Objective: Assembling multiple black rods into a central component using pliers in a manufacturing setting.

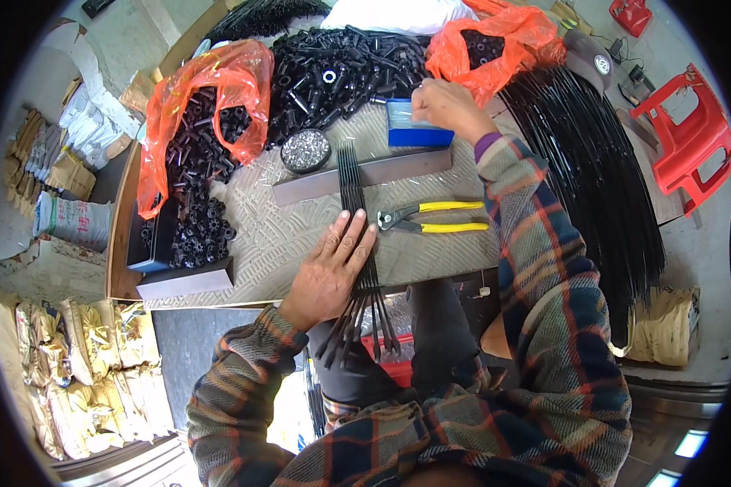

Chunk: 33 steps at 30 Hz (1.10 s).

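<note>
My left hand (pixel 326 274) lies flat with fingers stretched out over a bundle of thin black cables (pixel 371 280). The cables' upper ends rest across a grey metal bar (pixel 414 168); their thicker lower ends hang past the table edge above my lap. Up at the blue box (pixel 421 138), my right hand (pixel 448 107) has its fingers curled together at the rim. What they pinch, if anything, is too small to make out. Pale, thin contents show inside the box. Beside the cables lie end-cutting pliers (pixel 434 219) with yellow handles. A round dish (pixel 305 151) holds small shiny metal pieces.
Black tubular parts (pixel 333 73) are heaped at the back, between two orange plastic bags (pixel 248 81) (pixel 512 49). Long black cables (pixel 593 162) drape over the right side. A black tray (pixel 158 239) with small black parts stands left. A red stool (pixel 690 138) is far right.
</note>
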Each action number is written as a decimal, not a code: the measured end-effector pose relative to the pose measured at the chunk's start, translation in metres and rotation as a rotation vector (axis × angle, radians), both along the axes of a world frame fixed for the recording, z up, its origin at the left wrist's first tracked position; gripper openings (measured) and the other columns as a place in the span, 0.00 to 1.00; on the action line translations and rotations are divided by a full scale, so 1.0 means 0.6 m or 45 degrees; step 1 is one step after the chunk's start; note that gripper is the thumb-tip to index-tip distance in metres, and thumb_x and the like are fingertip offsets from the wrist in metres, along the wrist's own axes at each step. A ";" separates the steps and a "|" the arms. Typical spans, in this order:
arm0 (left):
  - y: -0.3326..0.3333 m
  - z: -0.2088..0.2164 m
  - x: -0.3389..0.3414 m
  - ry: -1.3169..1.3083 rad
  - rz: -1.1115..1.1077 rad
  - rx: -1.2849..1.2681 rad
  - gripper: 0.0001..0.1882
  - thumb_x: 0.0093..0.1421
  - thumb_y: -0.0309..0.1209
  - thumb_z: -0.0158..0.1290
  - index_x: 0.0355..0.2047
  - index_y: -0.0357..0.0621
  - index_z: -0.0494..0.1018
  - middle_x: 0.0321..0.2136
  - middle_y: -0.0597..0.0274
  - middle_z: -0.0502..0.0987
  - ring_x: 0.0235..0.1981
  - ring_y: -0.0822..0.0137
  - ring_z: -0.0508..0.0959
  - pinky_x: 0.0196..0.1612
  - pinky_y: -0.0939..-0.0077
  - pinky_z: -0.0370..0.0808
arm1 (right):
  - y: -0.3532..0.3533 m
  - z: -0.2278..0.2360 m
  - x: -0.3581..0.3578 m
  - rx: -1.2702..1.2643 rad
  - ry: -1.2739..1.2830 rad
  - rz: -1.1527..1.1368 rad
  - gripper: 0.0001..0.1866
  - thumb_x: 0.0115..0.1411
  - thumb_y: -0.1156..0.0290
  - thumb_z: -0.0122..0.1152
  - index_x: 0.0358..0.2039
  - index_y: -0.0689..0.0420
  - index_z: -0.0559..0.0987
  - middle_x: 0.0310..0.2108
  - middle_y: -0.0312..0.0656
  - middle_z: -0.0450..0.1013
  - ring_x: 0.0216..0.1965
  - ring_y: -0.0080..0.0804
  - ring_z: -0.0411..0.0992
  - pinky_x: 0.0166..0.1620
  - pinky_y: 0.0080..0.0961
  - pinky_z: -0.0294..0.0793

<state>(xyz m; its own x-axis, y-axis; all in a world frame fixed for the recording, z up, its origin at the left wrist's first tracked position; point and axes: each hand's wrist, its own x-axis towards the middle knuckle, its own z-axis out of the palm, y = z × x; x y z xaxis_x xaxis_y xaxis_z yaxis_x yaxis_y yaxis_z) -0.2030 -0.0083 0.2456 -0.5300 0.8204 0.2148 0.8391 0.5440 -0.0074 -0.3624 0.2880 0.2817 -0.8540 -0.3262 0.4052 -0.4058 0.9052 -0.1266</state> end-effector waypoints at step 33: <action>0.009 0.007 -0.002 -0.143 0.069 0.031 0.38 0.52 0.51 0.46 0.58 0.41 0.55 0.59 0.51 0.53 0.61 0.55 0.54 0.60 0.61 0.53 | -0.099 -0.052 0.078 -0.232 0.043 0.185 0.08 0.49 0.73 0.56 0.31 0.50 0.78 0.25 0.42 0.71 0.27 0.45 0.71 0.28 0.37 0.68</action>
<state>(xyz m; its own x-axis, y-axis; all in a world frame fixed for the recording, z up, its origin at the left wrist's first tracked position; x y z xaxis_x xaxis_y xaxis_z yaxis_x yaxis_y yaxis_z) -0.2042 -0.0029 0.2497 -0.5954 0.7851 0.1707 0.8031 0.5876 0.0989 -0.3159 0.2284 0.2508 -0.7885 -0.3638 0.4959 -0.5369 0.8004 -0.2666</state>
